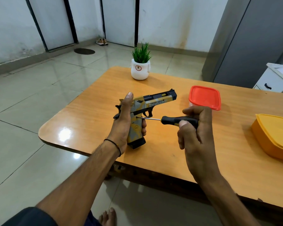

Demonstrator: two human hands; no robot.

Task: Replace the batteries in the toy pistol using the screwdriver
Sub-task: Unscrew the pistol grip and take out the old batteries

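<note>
Item, nearest: a bare foot [108, 216] on the tiled floor below the table [88, 126] edge. Item: left hand [123, 123], black thread at the wrist, wrapped round the grip of the toy pistol [153, 103], thumb laid up along the rear of the slide. The pistol is held above the near left part of the table, barrel pointing right, grip side turned toward the tool, likely so the screw faces the driver and the body cannot twist. Item: right hand [196, 131], fingers curled round the black-and-yellow handle of the screwdriver [175, 119], shaft level, tip set against a small point at the top of the grip panel. Judged: the cover screw is being worked; the cover looks in place. Item: yellow container [273, 137] at the right edge, well apart. Item: red-lidded tub [204, 97] just behind the right hand; it may crowd the knuckles but does not block the tool. No batteries can be made out. Item: potted plant [140, 67] at the far table edge, clear of the work. Farthest: a floor drain cover [84, 51] and a pair of shoes [102, 41] by the doors.
</note>
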